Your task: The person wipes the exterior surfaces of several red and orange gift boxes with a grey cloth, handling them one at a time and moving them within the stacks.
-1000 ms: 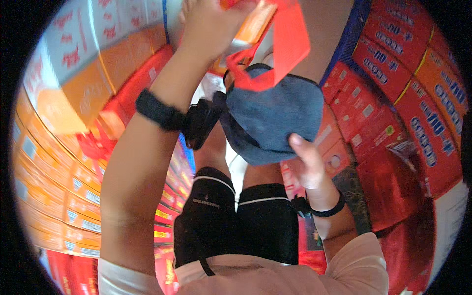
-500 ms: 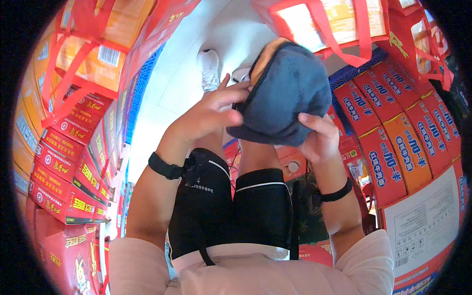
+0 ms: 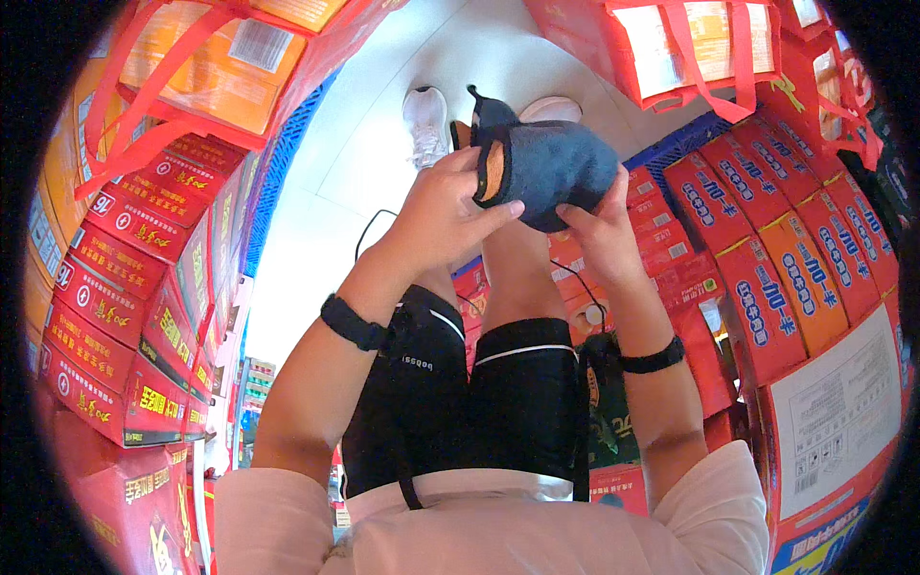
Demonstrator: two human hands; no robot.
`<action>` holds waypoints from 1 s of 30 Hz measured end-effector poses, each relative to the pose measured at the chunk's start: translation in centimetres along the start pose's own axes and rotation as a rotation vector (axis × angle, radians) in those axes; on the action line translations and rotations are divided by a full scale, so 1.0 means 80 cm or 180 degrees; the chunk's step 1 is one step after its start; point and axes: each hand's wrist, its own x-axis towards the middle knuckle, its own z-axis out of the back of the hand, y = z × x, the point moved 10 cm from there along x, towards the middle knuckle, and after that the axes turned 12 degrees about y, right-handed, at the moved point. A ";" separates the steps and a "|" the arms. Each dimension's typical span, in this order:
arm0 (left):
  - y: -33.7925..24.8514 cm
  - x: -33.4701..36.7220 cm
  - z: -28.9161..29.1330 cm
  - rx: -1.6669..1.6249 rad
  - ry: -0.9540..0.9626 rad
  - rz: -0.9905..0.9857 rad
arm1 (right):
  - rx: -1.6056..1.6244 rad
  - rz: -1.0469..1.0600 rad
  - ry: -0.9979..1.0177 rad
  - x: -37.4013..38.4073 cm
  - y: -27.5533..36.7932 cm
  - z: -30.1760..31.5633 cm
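Out in front of my knees I hold a dark blue, soft, fuzzy fabric piece [image 3: 561, 168] with a tan inner side, cap-like in shape and now folded over. A narrow dark strap sticks up from its far left part. My left hand [image 3: 460, 206] grips its left edge, thumb on the near side and the other fingers behind it. My right hand [image 3: 604, 230] pinches the right end, thumb pressed against the near face. The fingers behind the cloth are partly hidden. Both wrists wear black bands.
Stacked red boxes [image 3: 125, 287] line my left side, with red-handled bags [image 3: 220, 57] above. More red and orange boxes [image 3: 767, 249] stand at right, below another red bag [image 3: 704, 48]. A blue crate edge [image 3: 287, 163] borders the white floor [image 3: 355, 144]. A thin black cord hangs near my knees.
The fabric piece has been folded smaller and turned, and its strap now shows. My left hand has closed on its left edge. Both hands have come nearer each other.
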 end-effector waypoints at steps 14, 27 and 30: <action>0.041 0.007 0.047 -0.1637 -0.0934 0.0145 | -0.0164 0.0659 0.0318 0.030 0.043 -0.043; -0.012 0.026 0.034 0.2742 -0.0599 0.0262 | -0.4453 0.1209 0.0685 0.043 0.112 -0.109; 0.057 0.045 -0.016 0.0531 0.0850 0.0847 | -0.4434 0.1858 0.1258 0.038 0.151 -0.102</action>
